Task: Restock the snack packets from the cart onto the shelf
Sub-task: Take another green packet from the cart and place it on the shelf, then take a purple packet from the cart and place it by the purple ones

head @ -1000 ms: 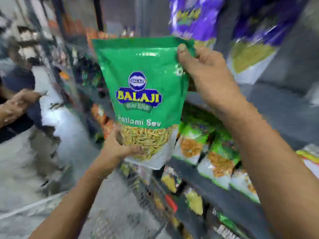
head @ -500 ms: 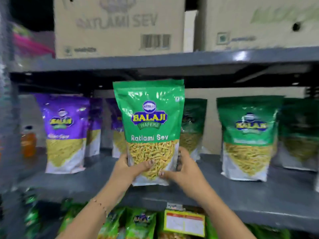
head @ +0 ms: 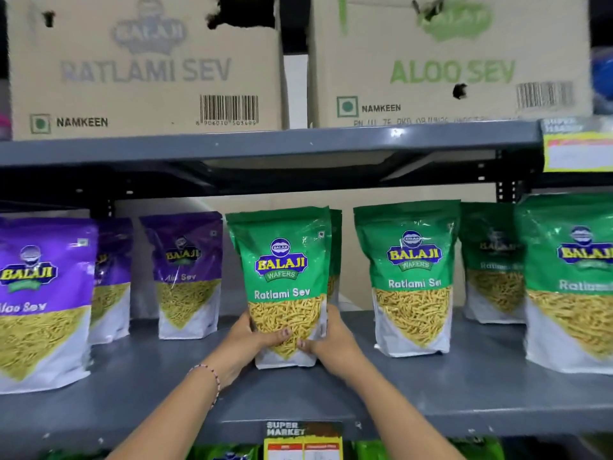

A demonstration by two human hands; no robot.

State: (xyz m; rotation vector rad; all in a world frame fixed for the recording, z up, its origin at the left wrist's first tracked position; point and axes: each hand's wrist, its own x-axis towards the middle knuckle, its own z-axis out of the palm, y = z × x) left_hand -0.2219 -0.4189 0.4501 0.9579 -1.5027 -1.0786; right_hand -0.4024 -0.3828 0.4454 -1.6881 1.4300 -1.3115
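From the head camera: both hands clamped low on the green Ratlami Sev packet [head: 285, 287], left hand [head: 247, 340] and right hand [head: 333, 340] gripping its bottom corners. The packet stood upright on the grey shelf [head: 431, 386] (another green one tucked just behind), between purple Aloo Sev packets [head: 185, 277] and more green packets [head: 411, 280].

Grey metal shelving [head: 265, 147] against a beige wall [head: 351, 260], topped with two cardboard cartons [head: 142, 68] under dim shop lighting.
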